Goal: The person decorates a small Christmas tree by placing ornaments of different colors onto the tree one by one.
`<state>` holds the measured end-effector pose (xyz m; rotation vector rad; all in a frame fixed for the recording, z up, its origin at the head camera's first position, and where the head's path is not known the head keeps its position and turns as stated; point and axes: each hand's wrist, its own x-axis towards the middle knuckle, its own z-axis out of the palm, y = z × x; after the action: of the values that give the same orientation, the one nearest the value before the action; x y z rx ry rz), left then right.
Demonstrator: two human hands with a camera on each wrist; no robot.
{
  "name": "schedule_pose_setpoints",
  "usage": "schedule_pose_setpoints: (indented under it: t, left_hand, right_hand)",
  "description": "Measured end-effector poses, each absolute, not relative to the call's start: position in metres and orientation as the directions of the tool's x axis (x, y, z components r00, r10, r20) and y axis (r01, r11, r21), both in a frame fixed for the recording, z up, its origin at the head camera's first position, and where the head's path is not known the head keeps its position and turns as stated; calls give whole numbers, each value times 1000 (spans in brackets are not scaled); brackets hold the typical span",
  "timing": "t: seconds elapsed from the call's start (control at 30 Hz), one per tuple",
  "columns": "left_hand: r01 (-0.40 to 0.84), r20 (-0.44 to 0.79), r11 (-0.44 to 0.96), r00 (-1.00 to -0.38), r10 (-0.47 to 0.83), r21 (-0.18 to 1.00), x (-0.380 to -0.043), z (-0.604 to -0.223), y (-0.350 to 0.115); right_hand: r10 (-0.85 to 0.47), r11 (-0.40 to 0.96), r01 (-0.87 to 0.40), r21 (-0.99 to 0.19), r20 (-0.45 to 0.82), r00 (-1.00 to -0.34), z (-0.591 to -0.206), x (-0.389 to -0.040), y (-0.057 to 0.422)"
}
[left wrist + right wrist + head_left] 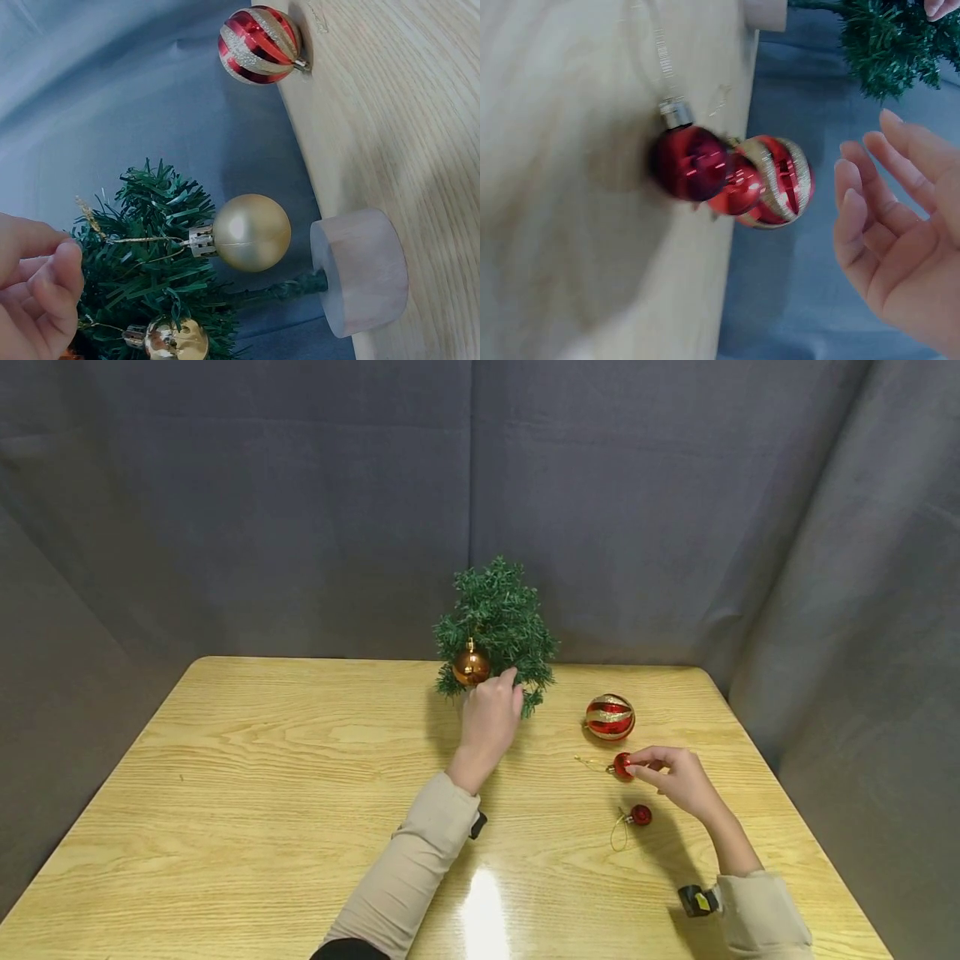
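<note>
A small artificial Christmas tree (501,610) stands at the table's back. My left hand (491,714) is at its front, below a shiny copper bauble (471,667). In the left wrist view, the fingertips of that hand are bent together beside the branches, near the string of a matte gold bauble (251,232); whether they pinch anything is unclear. A shiny gold bauble (176,340) hangs lower in that view. My right hand (907,217), fingers loosely bent and empty, hovers above a small red bauble (622,766), apart from it in the right wrist view.
Behind the small red bauble lies a large red-and-gold striped bauble (610,717). A dark red bauble (641,815) with a gold loop lies nearer the front. The tree has a round pale base (364,274). Grey curtains (300,527) surround the wooden table (262,793).
</note>
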<state>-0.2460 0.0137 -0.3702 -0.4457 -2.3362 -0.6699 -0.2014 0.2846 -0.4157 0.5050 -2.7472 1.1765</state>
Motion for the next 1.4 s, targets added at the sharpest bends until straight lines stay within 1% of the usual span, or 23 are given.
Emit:
schedule_pose_setpoints:
  t: [0.17,0.33,0.43,0.57,0.8,1.03,1.4]
  left_hand:
    - [464,662,817,-736,140,342,-246,-369,14]
    - [452,648,824,-749,142,342,-247,-370,14]
    - [452,650,825,-747,141,340,-247,-370,14]
    - [467,663,812,-735,138,349,-247,-369,14]
    - [462,659,808,-742,126,366,-249,-370,15]
    - [450,646,814,-753,124,368,-250,-370,16]
    - [449,640,808,-759,119,381,-251,-371,17]
  right_hand:
    - [-290,636,-341,-692,196,-937,-424,-191,293]
    - [-284,657,-323,-681,173,-943,-431,-185,300]
    - [-277,684,-301,-665,145,-950,-434,-181,303]
    - [-282,685,-269,-677,94,-955,-439,-178,305]
    - [-361,666,-297,-684,53,-931,-444,-175,303]
    - [-387,697,-299,-652,10,-922,-450,-177,303]
    - [-449,683,-329,-652,-19,-893,-454,-180,304]
